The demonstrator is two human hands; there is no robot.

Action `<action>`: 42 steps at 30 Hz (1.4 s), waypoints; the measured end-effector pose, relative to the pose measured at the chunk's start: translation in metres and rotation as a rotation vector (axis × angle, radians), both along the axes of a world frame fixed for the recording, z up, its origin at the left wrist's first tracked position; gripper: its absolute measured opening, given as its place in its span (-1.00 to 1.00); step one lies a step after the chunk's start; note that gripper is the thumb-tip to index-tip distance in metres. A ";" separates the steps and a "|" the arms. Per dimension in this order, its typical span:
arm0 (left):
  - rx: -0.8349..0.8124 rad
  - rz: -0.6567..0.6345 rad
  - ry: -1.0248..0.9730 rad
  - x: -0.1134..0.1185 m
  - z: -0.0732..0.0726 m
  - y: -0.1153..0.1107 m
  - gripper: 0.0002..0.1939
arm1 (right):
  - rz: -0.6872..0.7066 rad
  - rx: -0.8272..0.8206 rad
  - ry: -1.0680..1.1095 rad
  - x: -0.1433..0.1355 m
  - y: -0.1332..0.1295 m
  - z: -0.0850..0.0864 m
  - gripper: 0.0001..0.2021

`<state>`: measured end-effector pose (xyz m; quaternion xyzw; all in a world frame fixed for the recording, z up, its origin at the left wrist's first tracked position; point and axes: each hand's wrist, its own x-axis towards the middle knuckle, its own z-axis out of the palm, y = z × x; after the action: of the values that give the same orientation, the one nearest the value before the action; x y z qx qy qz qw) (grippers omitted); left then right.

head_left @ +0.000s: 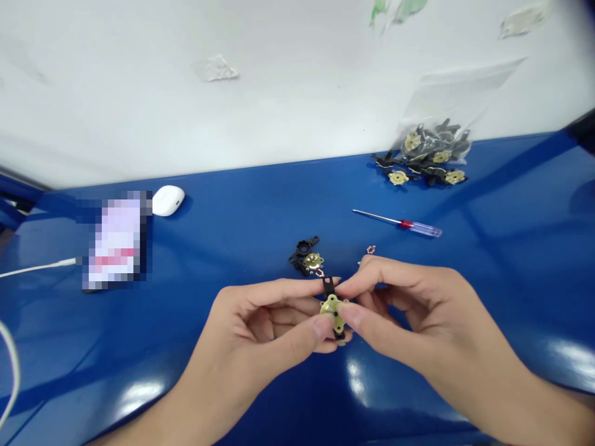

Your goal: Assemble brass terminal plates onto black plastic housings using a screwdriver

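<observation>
Between my two hands is a small black part with a yellowish disc (331,305) on its face. My left hand (279,322) grips it from the left, thumb on the disc and fingers behind. From the right, my right hand (400,310) presses its thumb on the disc's edge, its index finger near the black upper tab. Just beyond my fingers lie a black ring-shaped piece (304,248), a brass-coloured disc (313,261) and a small copper-coloured ring (319,272). Another copper-coloured ring (370,249) sits beyond my right hand.
A screwdriver (421,229) lies at centre right. Behind it are loose black-and-yellow parts (398,178) and a clear bag (437,139) of similar ones against the white wall. On the left are a blurred-out phone (116,238), white cable (41,267) and white case (168,201).
</observation>
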<state>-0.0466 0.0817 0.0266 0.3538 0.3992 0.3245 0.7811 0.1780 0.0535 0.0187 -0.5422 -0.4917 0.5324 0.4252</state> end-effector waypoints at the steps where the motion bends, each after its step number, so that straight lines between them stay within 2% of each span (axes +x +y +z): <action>1: -0.023 -0.010 -0.016 -0.001 0.000 0.000 -0.78 | 0.008 -0.017 0.011 0.000 0.000 0.000 -0.91; 8: -0.061 0.007 0.010 0.000 0.001 0.000 -0.83 | 0.054 -0.036 -0.007 0.002 0.001 0.000 -0.85; 11: -0.043 0.013 0.014 0.001 0.001 -0.001 -0.81 | 0.005 0.037 -0.047 0.003 -0.001 0.000 -0.90; 16: -0.065 0.036 -0.019 -0.002 0.000 -0.003 -0.85 | 0.087 0.179 -0.002 0.004 -0.002 -0.003 -0.84; 19: -0.071 0.034 -0.029 -0.003 -0.001 -0.003 -0.85 | 0.094 0.165 0.019 0.004 -0.002 -0.005 -0.80; 26: -0.087 0.004 -0.038 -0.002 -0.001 0.001 -0.86 | 0.078 0.133 0.050 0.004 -0.002 -0.006 -0.89; 34: -0.077 0.011 -0.009 -0.002 0.002 0.001 -0.89 | 0.052 0.066 0.079 0.004 -0.003 -0.008 -0.86; 42: -0.078 -0.041 -0.008 -0.004 -0.002 0.002 -0.85 | 0.075 0.075 0.074 0.004 -0.001 -0.006 -0.86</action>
<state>-0.0503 0.0841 0.0246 0.3299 0.4010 0.2942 0.8023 0.1824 0.0530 0.0128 -0.4870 -0.5152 0.5490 0.4426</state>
